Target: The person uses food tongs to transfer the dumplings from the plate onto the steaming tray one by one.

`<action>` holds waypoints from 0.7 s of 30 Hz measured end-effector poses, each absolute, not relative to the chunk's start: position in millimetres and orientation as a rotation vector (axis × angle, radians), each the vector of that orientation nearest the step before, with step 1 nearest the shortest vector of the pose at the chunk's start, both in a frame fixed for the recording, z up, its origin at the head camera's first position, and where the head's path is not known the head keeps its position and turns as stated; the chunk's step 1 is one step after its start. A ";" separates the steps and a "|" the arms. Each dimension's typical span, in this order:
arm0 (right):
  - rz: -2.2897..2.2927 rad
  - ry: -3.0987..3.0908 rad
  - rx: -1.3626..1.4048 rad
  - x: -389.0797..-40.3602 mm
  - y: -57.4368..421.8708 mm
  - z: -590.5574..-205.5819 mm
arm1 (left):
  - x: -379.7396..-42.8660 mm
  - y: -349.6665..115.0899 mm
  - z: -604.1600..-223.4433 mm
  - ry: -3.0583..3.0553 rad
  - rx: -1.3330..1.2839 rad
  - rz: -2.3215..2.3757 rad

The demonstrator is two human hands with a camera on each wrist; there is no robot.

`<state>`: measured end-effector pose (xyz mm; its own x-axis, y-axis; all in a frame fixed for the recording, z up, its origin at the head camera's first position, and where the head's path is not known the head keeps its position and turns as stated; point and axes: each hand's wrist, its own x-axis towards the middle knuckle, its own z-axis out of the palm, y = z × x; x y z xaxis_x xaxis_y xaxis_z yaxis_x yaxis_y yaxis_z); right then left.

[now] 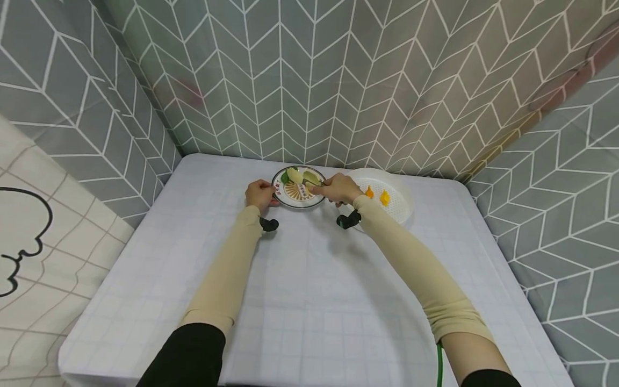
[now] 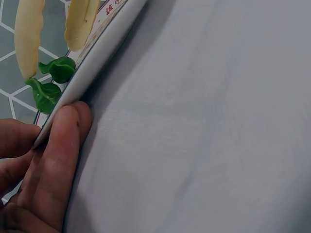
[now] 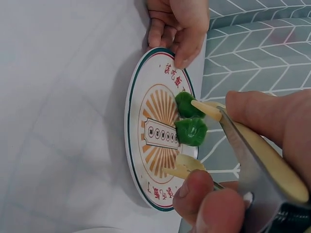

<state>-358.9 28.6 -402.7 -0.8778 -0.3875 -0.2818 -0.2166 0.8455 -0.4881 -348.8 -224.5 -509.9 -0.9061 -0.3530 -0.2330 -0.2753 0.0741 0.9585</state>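
Note:
My left hand (image 1: 261,194) grips the rim of a round white plate (image 3: 150,73) with a dark edge, orange rays and red lettering, thumb above and fingers beneath. Two green dumpling-shaped pieces (image 3: 190,131) lie close together on the plate, near its far edge. My right hand (image 1: 340,188) holds metal tongs (image 3: 252,170) with cream-coloured, scalloped heads. The two heads (image 2: 29,39) are spread apart over the plate, one close to the green pieces. Whether either head touches a piece I cannot tell.
Right of the plate, partly behind my right forearm, is a white perforated basket (image 1: 400,201) holding two yellow-orange pieces (image 1: 384,198). A white cloth covers the table (image 1: 300,301). Patterned grey curtains (image 1: 300,80) stand behind and at the sides.

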 end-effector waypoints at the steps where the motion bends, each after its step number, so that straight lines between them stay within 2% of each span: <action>1: -0.649 2.651 -0.453 -358.6 28.3 -402.1 | -349.8 -225.2 -509.8 -2.248 0.659 -2.000; 21: -0.715 2.653 -0.356 -360.6 13.8 -399.0 | -351.1 -226.3 -508.7 -2.255 0.658 -2.028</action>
